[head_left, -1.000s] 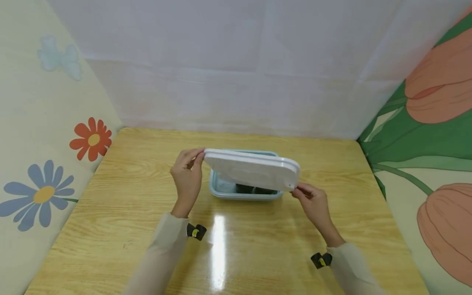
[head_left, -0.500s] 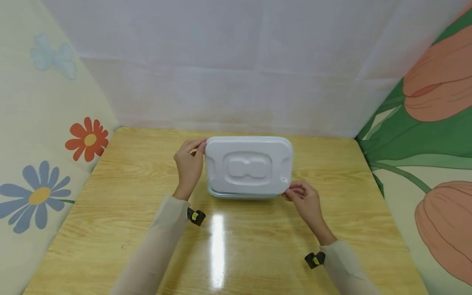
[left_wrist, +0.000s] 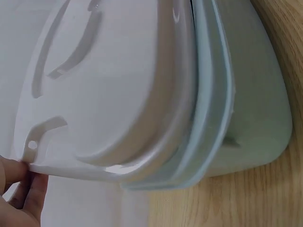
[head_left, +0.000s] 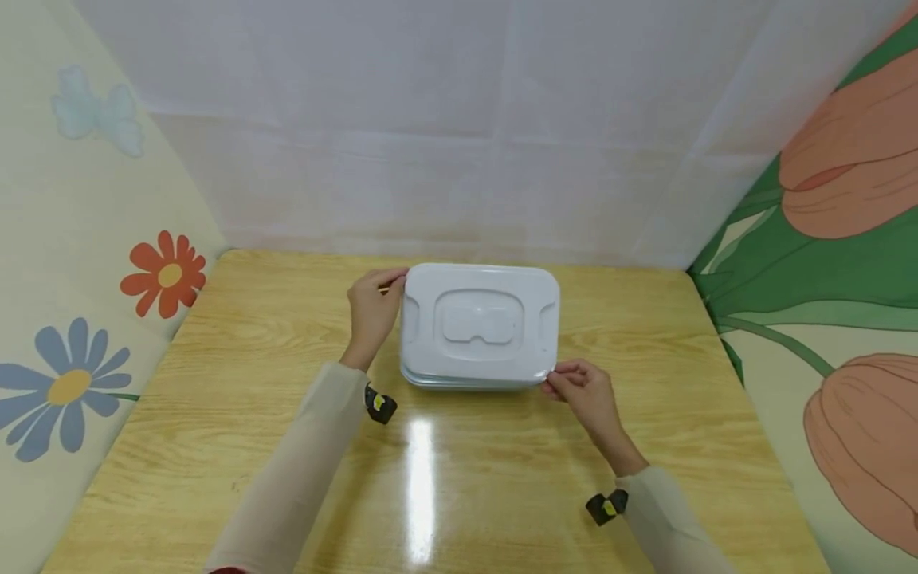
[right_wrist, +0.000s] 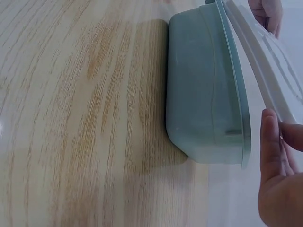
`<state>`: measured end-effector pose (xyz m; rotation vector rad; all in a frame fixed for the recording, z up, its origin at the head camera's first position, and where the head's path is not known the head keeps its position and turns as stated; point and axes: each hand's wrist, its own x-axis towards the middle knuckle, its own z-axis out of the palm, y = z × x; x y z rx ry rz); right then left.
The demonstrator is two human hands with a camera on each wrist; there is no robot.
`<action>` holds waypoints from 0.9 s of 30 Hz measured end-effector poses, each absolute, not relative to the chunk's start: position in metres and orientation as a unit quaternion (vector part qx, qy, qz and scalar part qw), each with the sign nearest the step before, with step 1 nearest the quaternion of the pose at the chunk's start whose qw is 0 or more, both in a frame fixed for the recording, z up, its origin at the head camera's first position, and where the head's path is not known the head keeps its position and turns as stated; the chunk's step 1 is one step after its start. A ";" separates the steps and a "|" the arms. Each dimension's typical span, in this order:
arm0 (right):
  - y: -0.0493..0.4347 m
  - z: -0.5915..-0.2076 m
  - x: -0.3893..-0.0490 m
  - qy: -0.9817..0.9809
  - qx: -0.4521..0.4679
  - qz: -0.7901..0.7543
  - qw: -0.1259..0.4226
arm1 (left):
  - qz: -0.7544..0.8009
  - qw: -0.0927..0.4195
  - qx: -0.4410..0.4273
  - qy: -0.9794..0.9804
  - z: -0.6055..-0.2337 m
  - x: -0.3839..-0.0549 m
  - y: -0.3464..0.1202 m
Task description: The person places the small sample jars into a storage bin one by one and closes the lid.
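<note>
A white plastic lid (head_left: 479, 323) with a raised middle panel covers the top of a light blue-green storage box (right_wrist: 203, 80). My left hand (head_left: 374, 311) pinches the lid's far left corner; in the left wrist view its fingertips (left_wrist: 35, 189) grip the rim beside a small hole. With thumb and fingers, my right hand (head_left: 586, 395) pinches the near right corner. Seen from the right wrist, the lid sits tilted, with a gap between it and the box rim on the right-hand side. What lies inside the box is hidden under the lid.
The box stands on a wood-grain table (head_left: 502, 478) towards its back. Behind rises a white cloth wall (head_left: 459, 159). Flower-printed panels flank the table, with a red flower (head_left: 166, 275) on the left and large tulips (head_left: 861, 430) on the right.
The lid has gone from steeply tilted, with dark items showing in the box, to lying nearly flat over it. Both hands moved with it, keeping their hold on the corners.
</note>
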<state>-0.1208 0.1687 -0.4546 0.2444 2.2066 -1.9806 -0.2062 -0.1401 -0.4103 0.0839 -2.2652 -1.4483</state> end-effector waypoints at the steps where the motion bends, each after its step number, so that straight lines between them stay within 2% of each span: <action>1: 0.169 -0.454 -0.121 0.739 0.084 -0.663 0.087 | -0.522 0.222 0.031 -0.823 -0.411 -0.208 -0.140; 6: 0.167 -0.455 -0.121 0.735 0.086 -0.665 0.102 | -0.506 0.209 0.033 -0.836 -0.417 -0.213 -0.142; 16: 0.167 -0.455 -0.122 0.735 0.121 -0.653 0.136 | -0.493 0.149 0.040 -0.856 -0.435 -0.217 -0.146; 27: 0.167 -0.459 -0.126 0.737 0.131 -0.648 0.137 | -0.488 0.110 0.061 -0.864 -0.447 -0.216 -0.145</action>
